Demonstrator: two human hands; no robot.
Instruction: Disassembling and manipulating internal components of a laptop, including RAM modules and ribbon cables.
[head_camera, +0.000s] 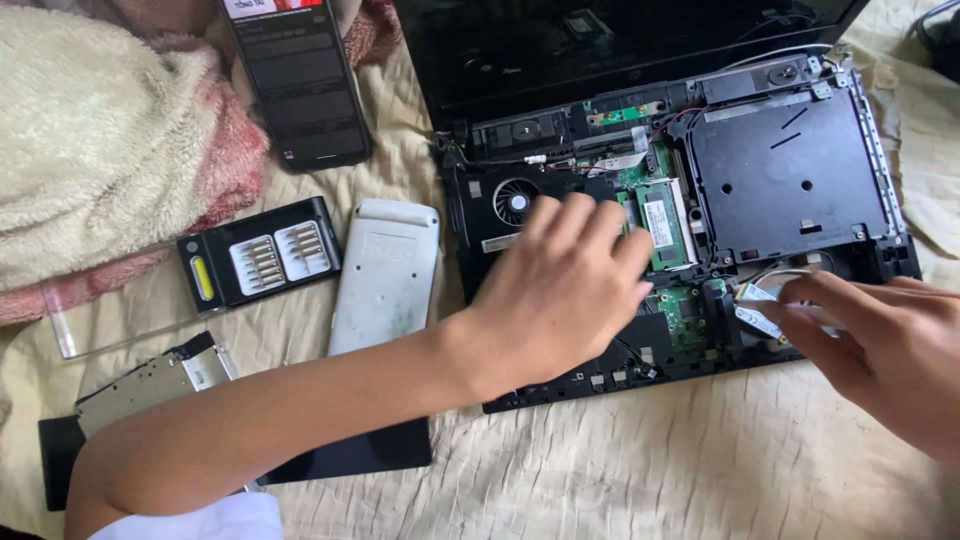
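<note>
An opened black laptop (790, 170) lies with its insides bare: a round fan (515, 200), a green memory module (662, 222) and green board. My left hand (560, 290) rests flat on the laptop's middle, fingers spread over the board beside the fan. My right hand (880, 345) pinches a small flat wireless card (757, 305) with thin wires at the laptop's front right edge.
A black bit set with a yellow tool (258, 262) and a white calculator-like cover (385, 275) lie left of the laptop. A phone (297, 80) leans at the top, by a fluffy blanket (100, 150). An optical drive (150, 385) lies at lower left on cream cloth.
</note>
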